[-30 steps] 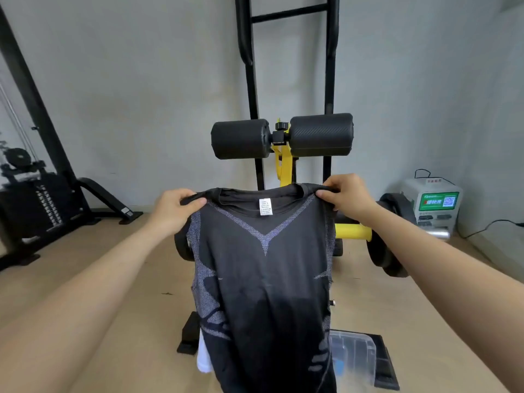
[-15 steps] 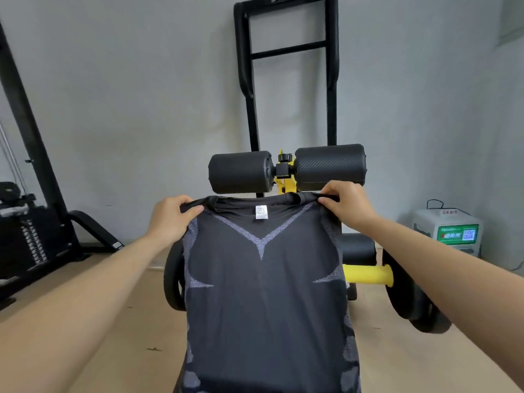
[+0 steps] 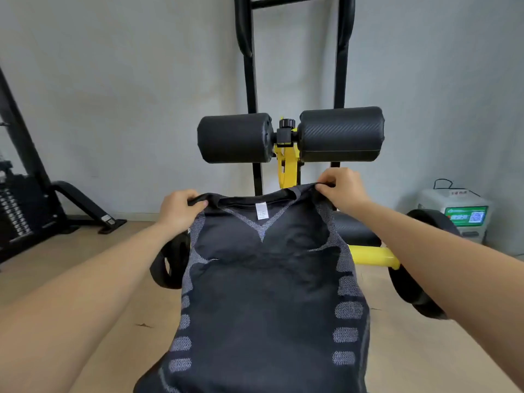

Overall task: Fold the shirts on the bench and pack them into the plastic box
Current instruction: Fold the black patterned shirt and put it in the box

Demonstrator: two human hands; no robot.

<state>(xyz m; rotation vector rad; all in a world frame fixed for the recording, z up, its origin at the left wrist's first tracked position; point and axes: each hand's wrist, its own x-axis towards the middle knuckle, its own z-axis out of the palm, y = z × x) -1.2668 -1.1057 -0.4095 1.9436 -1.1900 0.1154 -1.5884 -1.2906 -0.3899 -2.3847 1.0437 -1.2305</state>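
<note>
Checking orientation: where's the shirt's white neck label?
Head view, centre: the white label sits just under the collar of the dark shirt, between the left hand and right hand.

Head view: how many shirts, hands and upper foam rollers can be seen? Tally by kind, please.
1 dark shirt
2 hands: left hand and right hand, each gripping one shoulder of it
2 upper foam rollers
Total: 5

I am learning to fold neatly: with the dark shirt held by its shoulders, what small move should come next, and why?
Probably lower both shoulders until the shirt lies flat. The left hand and right hand each pinch a shoulder held up; the shirt is spread wide and unfolded.
</note>
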